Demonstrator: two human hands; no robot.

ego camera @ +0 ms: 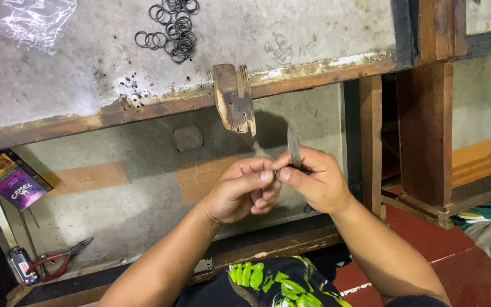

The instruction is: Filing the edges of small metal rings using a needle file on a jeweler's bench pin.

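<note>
Metal file [294, 146] upright, pinched by left hand [244, 190] & right hand [315, 183].

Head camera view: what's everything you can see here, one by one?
metal rings: many, dark, heaped on the grey benchtop
plastic bag: one, clear, bench's far left corner
wooden block: one, worn brown, on the bench's front edge
small carton: one, purple and yellow, lower shelf at left
pliers: one, red handles, lower shelf
lighter: one, beside the pliers
flat metal strip: one, grey, upright, pinched by the right hand
left hand: fingertips meeting the right hand's
right hand: gripping the strip
</note>
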